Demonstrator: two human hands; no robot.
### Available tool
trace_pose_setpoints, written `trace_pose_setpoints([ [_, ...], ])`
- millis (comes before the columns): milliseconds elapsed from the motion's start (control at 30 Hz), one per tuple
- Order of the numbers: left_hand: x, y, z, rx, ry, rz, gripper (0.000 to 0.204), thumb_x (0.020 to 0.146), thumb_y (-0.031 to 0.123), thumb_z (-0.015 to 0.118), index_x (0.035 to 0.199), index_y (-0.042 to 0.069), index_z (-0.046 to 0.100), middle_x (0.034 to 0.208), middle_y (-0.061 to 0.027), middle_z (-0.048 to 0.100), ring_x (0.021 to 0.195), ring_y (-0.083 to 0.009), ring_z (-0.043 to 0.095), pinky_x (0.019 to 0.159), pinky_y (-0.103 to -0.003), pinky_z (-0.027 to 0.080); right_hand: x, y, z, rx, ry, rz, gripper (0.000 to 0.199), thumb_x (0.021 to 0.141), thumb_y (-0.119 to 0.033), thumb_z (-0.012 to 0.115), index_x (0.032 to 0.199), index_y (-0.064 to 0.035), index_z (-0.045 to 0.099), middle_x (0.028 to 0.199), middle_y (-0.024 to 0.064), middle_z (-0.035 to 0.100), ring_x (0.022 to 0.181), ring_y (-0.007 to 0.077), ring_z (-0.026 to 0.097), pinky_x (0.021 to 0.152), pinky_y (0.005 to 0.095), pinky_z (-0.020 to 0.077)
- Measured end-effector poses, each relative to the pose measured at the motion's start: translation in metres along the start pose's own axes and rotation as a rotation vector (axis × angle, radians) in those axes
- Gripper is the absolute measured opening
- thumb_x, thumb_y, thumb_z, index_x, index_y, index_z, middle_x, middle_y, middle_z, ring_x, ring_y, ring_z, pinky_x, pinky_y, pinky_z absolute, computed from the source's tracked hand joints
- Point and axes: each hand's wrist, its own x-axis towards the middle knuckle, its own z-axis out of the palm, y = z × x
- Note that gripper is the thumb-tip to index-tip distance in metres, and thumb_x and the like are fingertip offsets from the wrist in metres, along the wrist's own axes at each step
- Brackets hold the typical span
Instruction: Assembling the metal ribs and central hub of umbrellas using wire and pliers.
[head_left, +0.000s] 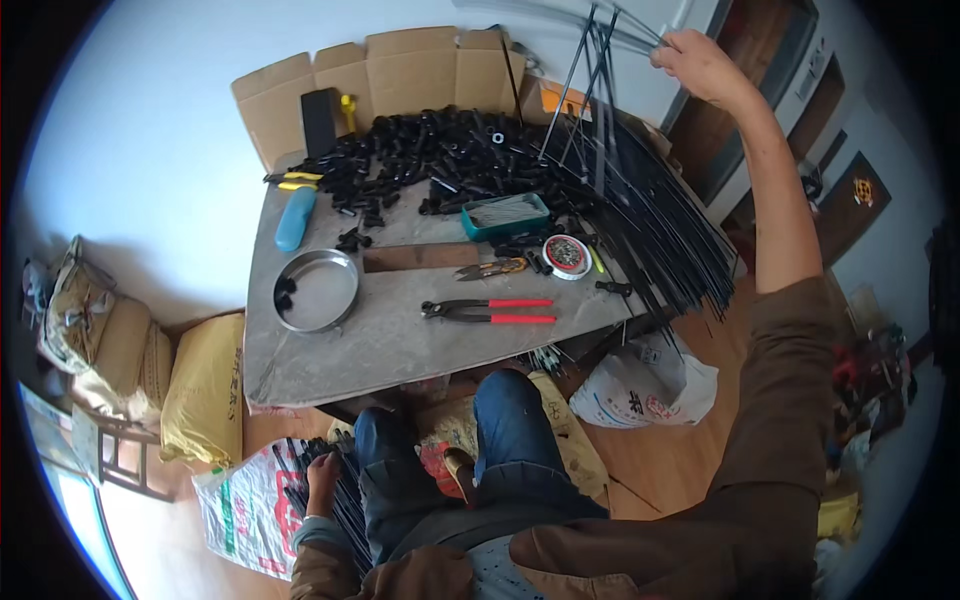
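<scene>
Evidently, thin rods [624, 37] are grasped in the right hand [702, 70], high by the rod heap [660, 205] on the table [320, 370]; snagging could be caused by crossed lengths. Left hand [322, 480] at lower black rods [348, 497]; finger closure cannot be told.

The one view looks from the wearer's head through a wide fisheye lens, tilted steeply down and forward. The legs [515, 430] lie close below, the tabletop [385, 350] just ahead, the wall [180, 140] farther off. The frame takes in the right hand [700, 70] near its top, the left hand [322, 480] low down.
</scene>
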Motion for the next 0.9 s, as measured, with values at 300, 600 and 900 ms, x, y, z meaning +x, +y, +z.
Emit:
trace_pose_setpoints([
  [300,-0.042,-0.006,-0.020,-0.069,-0.025,0.019,0.031,0.089,0.027,0.060,0.105,0.000,0.064,0.068,0.0004,0.057,0.053,-0.0108,0.053,0.044,-0.024,0.038,-0.058,-0.196,0.034,1.613,0.338,0.128,0.018,0.093,-0.022,0.052,0.087,-0.0056,0.047,0.064,0.0013,0.048,0.045,0.0086,0.042,0.036,0.0243,0.0345],
  [600,-0.067,-0.022,-0.037,-0.150,0.065,-0.058,0.031,0.090,0.025,0.059,0.102,-0.003,0.065,0.070,-0.0036,0.060,0.053,-0.0127,0.056,0.045,-0.024,0.041,-0.097,-0.326,0.203,1.653,0.305,0.234,0.012,0.095,-0.017,0.047,0.091,-0.0057,0.049,0.062,0.0013,0.049,0.046,0.0110,0.048,0.042,0.0255,0.0428],
  [900,-0.127,0.102,0.006,-0.135,-0.210,0.320,0.033,0.095,0.027,0.054,0.101,-0.004,0.065,0.075,-0.0032,0.062,0.064,-0.0108,0.056,0.057,-0.024,0.045,-0.057,-0.261,0.087,1.417,-0.127,0.152,0.017,0.093,-0.018,0.054,0.083,-0.0056,0.048,0.066,0.0010,0.047,0.042,0.0088,0.039,0.036,0.0268,0.0343],
])
